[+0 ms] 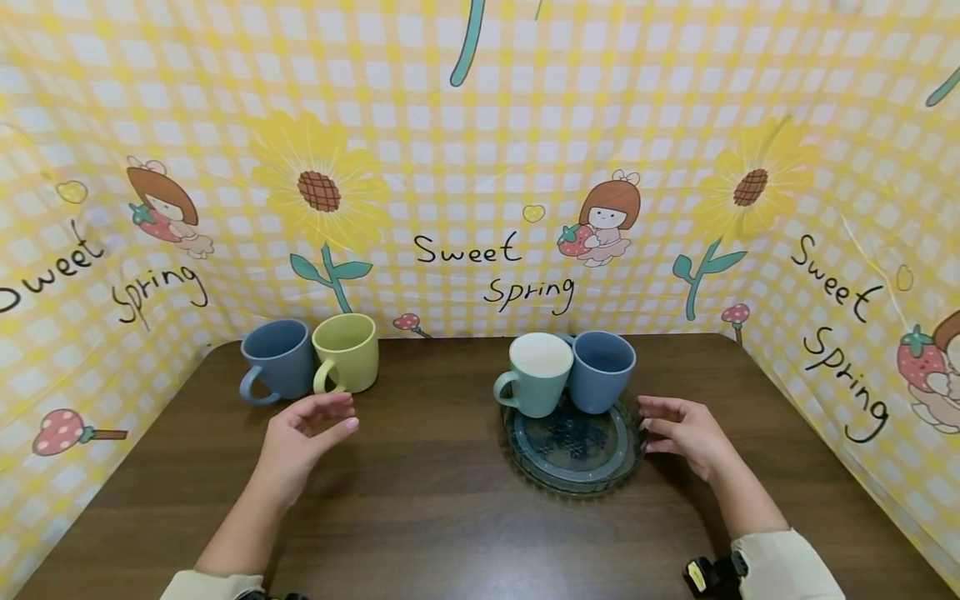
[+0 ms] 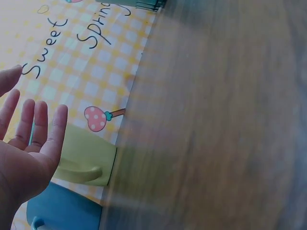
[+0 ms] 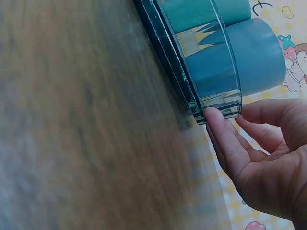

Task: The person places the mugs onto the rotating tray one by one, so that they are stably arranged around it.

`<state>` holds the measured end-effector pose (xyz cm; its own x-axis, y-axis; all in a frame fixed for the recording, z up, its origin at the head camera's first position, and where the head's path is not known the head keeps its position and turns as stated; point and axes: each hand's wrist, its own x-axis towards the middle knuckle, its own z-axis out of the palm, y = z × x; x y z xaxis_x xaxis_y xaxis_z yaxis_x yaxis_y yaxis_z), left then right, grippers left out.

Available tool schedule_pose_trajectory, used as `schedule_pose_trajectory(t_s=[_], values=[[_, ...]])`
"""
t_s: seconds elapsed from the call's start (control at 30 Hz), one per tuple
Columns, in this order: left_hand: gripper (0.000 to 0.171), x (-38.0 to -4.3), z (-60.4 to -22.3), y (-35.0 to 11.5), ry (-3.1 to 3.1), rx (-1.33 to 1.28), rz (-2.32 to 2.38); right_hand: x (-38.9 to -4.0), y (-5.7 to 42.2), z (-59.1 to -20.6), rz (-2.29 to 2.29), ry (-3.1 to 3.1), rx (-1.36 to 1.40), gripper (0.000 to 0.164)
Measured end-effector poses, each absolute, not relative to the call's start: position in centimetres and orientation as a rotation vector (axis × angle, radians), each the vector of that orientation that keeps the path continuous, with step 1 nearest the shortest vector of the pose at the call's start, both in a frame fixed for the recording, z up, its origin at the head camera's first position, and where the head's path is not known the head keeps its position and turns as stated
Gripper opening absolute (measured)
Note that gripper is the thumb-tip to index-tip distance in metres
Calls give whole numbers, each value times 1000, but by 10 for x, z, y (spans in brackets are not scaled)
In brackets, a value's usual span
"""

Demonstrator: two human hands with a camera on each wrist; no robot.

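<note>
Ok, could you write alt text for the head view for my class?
A person's right hand is at the edge of a glassy tray holding a teal mug and a blue mug; their left hand is near a yellow-green mug beside another blue mug. Yellow checked cloth hangs behind the brown table.

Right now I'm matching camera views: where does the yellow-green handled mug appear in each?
Head: left of centre; the yellow-green handled mug stands just right of a blue handled mug.
Left wrist: lower left, partly hidden by the left hand.
Right wrist: not in it.
Shared landmark: brown wood-grain table.
</note>
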<state>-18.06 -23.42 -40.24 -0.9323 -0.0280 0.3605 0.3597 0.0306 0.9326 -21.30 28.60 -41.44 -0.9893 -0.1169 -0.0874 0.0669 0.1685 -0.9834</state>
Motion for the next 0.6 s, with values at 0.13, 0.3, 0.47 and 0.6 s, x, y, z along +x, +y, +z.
schedule_pose_trajectory(t_s=[0.13,0.3,0.47,0.6], values=[[33,-180,-403,-238,-2003,-325,-1992,-212,284,-415,-1947,2290,-37,50],[32,-180,-405,-244,-2005,-243,-1984,-210,283,-415,-1949,2296,-35,50],[36,-180,-403,-249,-2008,-198,-1960,-209,281,-414,-1957,2288,-29,50],[38,-181,-402,-253,-2000,-199,-1965,-208,281,-413,-1974,2274,-33,50]])
